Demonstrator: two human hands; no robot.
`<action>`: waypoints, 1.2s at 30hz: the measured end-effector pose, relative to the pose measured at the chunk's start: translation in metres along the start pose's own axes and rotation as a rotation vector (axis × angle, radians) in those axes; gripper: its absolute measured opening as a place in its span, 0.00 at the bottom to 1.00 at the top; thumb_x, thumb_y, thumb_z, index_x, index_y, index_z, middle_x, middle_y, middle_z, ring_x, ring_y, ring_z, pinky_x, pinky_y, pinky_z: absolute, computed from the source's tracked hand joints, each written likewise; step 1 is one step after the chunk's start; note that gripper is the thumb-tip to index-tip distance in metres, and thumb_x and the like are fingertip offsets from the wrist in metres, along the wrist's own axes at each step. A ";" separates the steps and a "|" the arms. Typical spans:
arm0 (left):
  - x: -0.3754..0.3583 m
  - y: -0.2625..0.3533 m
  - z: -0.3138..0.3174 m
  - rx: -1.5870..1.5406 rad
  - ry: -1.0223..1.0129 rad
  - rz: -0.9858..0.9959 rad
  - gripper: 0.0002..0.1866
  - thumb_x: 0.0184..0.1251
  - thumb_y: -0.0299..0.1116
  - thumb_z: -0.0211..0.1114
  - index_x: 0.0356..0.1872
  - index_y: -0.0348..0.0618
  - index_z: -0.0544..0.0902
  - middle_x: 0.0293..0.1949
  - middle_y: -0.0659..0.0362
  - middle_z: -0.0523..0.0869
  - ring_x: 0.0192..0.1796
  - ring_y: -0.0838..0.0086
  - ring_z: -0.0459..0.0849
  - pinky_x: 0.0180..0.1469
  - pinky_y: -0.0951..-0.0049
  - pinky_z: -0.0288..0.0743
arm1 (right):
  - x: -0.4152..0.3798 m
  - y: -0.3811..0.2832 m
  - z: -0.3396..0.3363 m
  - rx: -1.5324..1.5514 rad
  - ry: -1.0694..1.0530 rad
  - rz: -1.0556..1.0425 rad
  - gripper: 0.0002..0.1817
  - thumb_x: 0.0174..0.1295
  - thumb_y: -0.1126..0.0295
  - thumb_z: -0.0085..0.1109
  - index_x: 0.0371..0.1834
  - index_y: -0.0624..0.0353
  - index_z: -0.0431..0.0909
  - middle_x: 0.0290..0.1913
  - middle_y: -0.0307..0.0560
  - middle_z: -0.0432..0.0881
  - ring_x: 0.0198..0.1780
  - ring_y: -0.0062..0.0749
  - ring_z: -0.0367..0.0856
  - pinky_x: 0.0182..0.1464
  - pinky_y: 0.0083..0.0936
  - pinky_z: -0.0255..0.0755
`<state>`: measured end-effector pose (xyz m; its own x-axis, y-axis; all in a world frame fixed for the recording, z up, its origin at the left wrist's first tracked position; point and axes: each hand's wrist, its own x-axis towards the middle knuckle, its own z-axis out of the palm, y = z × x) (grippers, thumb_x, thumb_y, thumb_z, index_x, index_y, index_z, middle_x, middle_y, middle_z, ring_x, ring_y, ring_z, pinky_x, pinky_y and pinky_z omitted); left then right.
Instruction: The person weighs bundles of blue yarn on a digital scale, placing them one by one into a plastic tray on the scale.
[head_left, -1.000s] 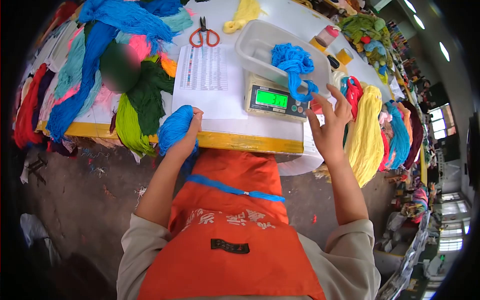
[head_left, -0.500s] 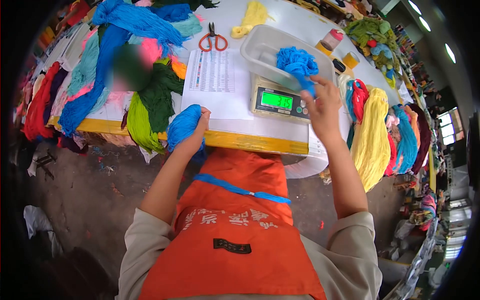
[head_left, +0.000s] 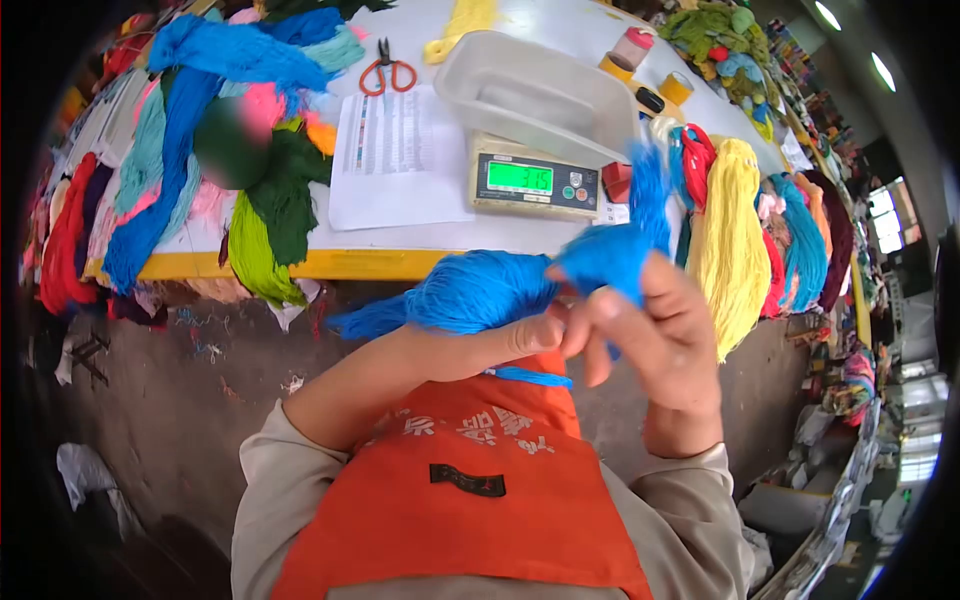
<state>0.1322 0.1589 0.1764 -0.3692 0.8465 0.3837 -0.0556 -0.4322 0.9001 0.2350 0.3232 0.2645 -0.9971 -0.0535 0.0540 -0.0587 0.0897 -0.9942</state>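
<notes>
My left hand (head_left: 535, 335) is closed on a thick skein of blue yarn (head_left: 475, 288), whose loose end trails to the left over the table's front edge. Close beside it, my right hand (head_left: 668, 345) grips a smaller bundle of blue yarn (head_left: 608, 255), with strands standing up blurred above the fingers. The two hands meet at chest height over the orange apron (head_left: 450, 540). A short blue strand (head_left: 530, 377) lies across the apron. Beyond the hands, a translucent plastic tub (head_left: 465, 75) rests on a digital scale (head_left: 485, 185) with a lit green display.
Red-handled snips (head_left: 388, 78) lie above a printed sheet (head_left: 400, 150). Skeins in blue, dark green (head_left: 285, 200) and lime (head_left: 258, 255) cover the table's left side. Yellow yarn (head_left: 735, 250) hangs over the right edge, near tape rolls (head_left: 676, 88) and a pink-lidded jar (head_left: 632, 48).
My right hand has lifted the smaller blue bundle from the tub and drawn it toward me. My left hand has moved right with its skein, so both hands now meet.
</notes>
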 end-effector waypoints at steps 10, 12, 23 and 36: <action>-0.011 -0.015 0.002 -0.287 0.484 0.005 0.10 0.76 0.32 0.58 0.43 0.36 0.83 0.33 0.61 0.82 0.36 0.82 0.77 0.40 0.79 0.72 | 0.021 0.059 0.020 0.087 0.115 -0.102 0.12 0.71 0.78 0.53 0.56 0.67 0.77 0.44 0.43 0.85 0.40 0.19 0.84 0.44 0.17 0.80; -0.010 -0.014 0.000 -0.246 0.466 0.002 0.10 0.76 0.33 0.59 0.43 0.36 0.83 0.33 0.61 0.82 0.36 0.82 0.77 0.40 0.79 0.73 | 0.023 0.056 0.021 0.137 0.157 -0.111 0.11 0.71 0.79 0.54 0.54 0.67 0.78 0.42 0.42 0.85 0.41 0.19 0.84 0.43 0.16 0.79; -0.004 -0.027 0.000 -0.258 0.483 -0.054 0.11 0.76 0.35 0.60 0.46 0.38 0.82 0.37 0.62 0.84 0.37 0.82 0.80 0.38 0.81 0.74 | 0.023 0.080 0.013 0.036 0.222 -0.138 0.08 0.71 0.77 0.55 0.49 0.65 0.79 0.40 0.40 0.85 0.39 0.15 0.80 0.40 0.16 0.76; -0.054 0.041 -0.042 -0.777 0.019 0.078 0.19 0.73 0.40 0.61 0.52 0.35 0.70 0.18 0.68 0.69 0.14 0.85 0.66 0.19 0.80 0.66 | -0.005 0.085 -0.083 1.087 0.286 -0.098 0.12 0.78 0.63 0.46 0.43 0.59 0.74 0.24 0.30 0.59 0.23 0.14 0.56 0.21 0.12 0.54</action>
<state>0.1112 0.0823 0.1838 -0.4143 0.8022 0.4300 -0.6598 -0.5901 0.4652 0.2311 0.4134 0.1872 -0.9731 0.2296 0.0169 -0.2035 -0.8235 -0.5296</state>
